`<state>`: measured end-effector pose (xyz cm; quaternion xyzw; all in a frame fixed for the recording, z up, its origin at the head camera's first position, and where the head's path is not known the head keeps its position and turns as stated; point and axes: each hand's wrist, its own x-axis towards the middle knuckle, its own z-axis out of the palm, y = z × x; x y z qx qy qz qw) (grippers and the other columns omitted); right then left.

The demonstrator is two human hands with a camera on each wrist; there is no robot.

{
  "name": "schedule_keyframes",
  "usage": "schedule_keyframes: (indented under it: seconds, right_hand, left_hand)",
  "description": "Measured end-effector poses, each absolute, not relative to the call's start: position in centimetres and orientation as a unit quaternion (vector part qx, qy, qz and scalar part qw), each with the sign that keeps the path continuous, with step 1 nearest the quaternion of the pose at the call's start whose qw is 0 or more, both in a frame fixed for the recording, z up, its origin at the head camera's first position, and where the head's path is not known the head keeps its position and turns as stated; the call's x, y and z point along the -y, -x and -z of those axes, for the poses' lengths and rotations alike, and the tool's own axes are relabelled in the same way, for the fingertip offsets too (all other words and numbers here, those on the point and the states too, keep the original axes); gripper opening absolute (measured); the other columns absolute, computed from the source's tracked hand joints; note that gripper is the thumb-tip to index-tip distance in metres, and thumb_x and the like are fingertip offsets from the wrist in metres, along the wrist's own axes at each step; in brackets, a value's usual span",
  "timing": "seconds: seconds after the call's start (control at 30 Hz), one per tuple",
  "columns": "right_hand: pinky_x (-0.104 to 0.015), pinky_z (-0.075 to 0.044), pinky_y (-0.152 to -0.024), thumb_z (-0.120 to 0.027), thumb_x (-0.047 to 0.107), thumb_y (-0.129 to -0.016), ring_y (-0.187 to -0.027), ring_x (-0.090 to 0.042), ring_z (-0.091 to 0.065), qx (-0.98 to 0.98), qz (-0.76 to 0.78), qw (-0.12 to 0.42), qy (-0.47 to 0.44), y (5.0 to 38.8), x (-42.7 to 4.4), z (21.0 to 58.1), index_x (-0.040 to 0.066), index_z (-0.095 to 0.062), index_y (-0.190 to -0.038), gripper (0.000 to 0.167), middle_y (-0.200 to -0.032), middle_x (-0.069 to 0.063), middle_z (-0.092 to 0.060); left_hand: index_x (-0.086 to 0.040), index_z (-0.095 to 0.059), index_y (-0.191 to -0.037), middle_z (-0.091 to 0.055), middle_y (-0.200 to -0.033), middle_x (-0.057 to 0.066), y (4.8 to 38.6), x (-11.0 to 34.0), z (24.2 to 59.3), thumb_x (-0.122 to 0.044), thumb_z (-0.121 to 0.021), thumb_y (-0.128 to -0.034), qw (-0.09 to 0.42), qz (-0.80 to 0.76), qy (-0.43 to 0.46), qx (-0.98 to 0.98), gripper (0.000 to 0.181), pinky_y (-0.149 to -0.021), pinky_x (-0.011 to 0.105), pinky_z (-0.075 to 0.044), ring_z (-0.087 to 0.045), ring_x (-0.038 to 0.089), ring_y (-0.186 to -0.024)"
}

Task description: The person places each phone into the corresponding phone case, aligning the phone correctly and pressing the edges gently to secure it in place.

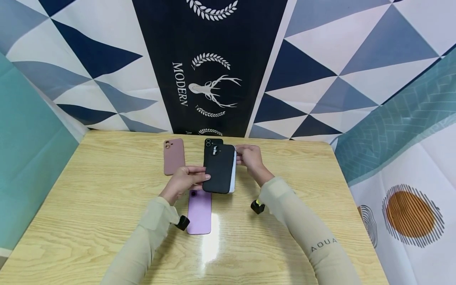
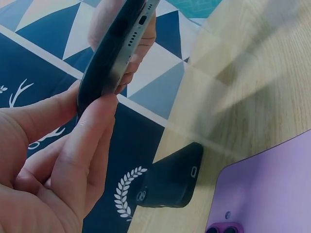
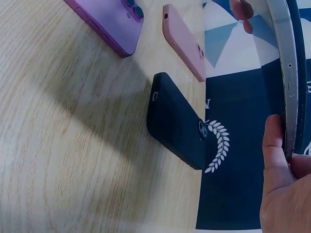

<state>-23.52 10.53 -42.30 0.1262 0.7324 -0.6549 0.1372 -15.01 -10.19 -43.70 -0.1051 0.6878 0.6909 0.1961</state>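
Both hands hold a light-coloured phone and a black case together above the table. The case lies over the phone's back, and a pale strip of the phone shows along its right side in the head view. My left hand pinches the left edge between thumb and fingers. At the upper right edge, my right hand grips with its fingertips; in the right wrist view its thumb is against the phone's side. Whether the case is fully seated cannot be told.
A second black case lies on the wooden table behind the held pair. To its left is a pink case. A purple phone lies nearer the front. Patterned cloth hangs behind the table.
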Motion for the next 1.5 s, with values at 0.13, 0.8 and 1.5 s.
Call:
schedule_keyframes:
  seconds: [0.13, 0.8, 1.5]
  right_hand:
    - [-0.019, -0.054, -0.052, -0.048, 0.006, -0.094, -0.052, -0.003, -0.055, -0.726, 0.661, 0.139, -0.127, 23.5, -10.5, 42.3, -0.004, -0.061, -0.119, 0.029, -0.063, 0.004, -0.06]
    - [-0.017, -0.053, -0.048, -0.048, 0.007, -0.095, -0.049, -0.002, -0.059, -0.679, 0.706, 0.162, -0.121, 23.0, -10.1, 41.8, -0.01, -0.058, -0.119, 0.031, -0.056, 0.005, -0.061]
    - [-0.018, -0.055, -0.055, -0.066, 0.026, -0.087, -0.06, -0.004, -0.06, -0.735, 0.654, 0.16, -0.082, 22.7, -9.3, 41.4, 0.0, -0.066, -0.113, 0.036, -0.071, 0.005, -0.064]
  left_hand:
    - [0.004, -0.057, -0.123, -0.07, -0.102, 0.014, 15.0, 10.1, 43.6, -0.007, -0.069, -0.0839, 0.201, -0.691, 0.108, -0.686, 0.042, -0.066, 0.024, -0.058, -0.068, 0.009, -0.071]
    - [0.01, -0.049, -0.126, -0.069, -0.1, 0.014, 15.0, 9.9, 44.3, -0.005, -0.067, -0.0843, 0.238, -0.696, 0.084, -0.672, 0.048, -0.069, 0.026, -0.059, -0.069, 0.012, -0.069]
    - [0.009, -0.052, -0.123, -0.069, -0.089, 0.006, 14.7, 10.2, 44.2, -0.006, -0.07, -0.0827, 0.232, -0.691, 0.089, -0.679, 0.047, -0.069, 0.026, -0.059, -0.069, 0.012, -0.067]
